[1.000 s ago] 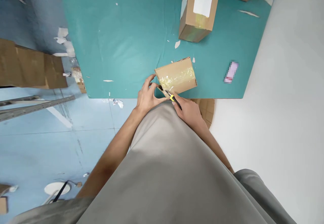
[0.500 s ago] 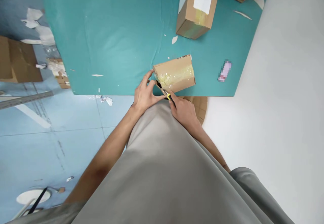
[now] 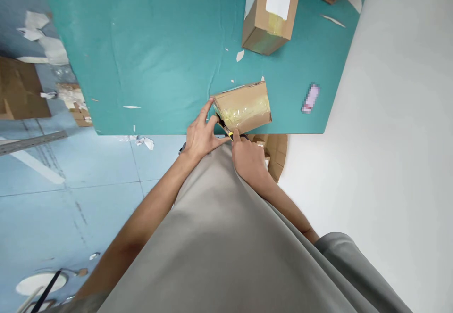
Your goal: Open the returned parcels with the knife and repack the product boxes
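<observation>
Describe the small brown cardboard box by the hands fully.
The small brown cardboard box lies slightly askew near the front edge of the green rectangular table, with glossy, yellowish transparent tape across its top. Its left end gapes darkly. The left hand touches that end; the right hand holds a yellow-and-black tool there.

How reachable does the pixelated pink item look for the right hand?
Probably yes: no box stands between the right hand and the pink item on the green table, though that hand grips the yellow-and-black cutter.
</observation>
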Tool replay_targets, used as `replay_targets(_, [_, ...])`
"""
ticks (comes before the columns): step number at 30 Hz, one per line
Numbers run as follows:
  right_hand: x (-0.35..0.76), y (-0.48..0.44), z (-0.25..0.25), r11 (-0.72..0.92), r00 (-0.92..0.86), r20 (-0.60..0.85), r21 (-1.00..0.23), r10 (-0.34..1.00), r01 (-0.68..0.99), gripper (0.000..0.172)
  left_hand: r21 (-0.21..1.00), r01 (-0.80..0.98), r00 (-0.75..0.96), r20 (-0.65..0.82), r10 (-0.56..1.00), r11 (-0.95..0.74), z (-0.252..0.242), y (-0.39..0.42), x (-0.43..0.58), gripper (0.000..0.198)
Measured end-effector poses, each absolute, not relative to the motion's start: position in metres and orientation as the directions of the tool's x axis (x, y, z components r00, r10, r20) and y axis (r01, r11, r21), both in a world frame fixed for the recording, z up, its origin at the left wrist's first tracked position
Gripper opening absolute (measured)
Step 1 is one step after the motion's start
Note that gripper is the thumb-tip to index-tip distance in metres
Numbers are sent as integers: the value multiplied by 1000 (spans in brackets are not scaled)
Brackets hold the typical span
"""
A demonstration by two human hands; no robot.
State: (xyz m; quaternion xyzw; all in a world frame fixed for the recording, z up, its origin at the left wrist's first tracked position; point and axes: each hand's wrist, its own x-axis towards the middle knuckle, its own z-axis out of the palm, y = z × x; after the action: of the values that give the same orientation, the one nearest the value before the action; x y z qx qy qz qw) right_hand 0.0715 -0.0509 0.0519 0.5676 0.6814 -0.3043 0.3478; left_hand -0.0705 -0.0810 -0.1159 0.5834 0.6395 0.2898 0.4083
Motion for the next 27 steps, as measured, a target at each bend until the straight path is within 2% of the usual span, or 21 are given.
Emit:
replay_targets(5, [79, -56, 56, 166, -135, -827, -51, 546, 985, 59, 839, 526, 18, -177, 984, 141, -115, -80, -74, 77])
replay_targets(8, [93, -55, 61, 94, -143, -776, -107, 614, 990, 58, 833, 537, 20, -167, 986, 131, -113, -80, -78, 80])
replay_targets(10, [112, -51, 61, 0, -99, -681, -144, 726, 990, 56, 840, 529, 26, -162, 986, 124, -109, -81, -80, 91])
replay_targets(13, [149, -38, 49, -138, 29, -464, -204, 885, 969, 56, 876, 467, 13, -147, 989, 124, -105, -78, -81, 116])
replay_targets(16, [180, -23, 24, -196, 98, -344, -263, 934, 945, 56, 907, 388, -51, -159, 986, 166, -106, -66, -85, 111])
replay_targets(19, [193, -15, -3, -180, 59, -361, -312, 931, 933, 56, 896, 404, -24, -191, 981, 184, -111, -46, -93, 102])
replay_targets(23, [188, -17, -24, -160, 14, -393, -341, 919, 926, 57, 855, 500, 121, -227, 966, 138, -112, -29, -102, 106])
replay_targets(27, [184, -22, -32, -176, 37, -379, -339, 925, 924, 58, 844, 526, 119, -197, 973, 107, -108, -31, -100, 108])
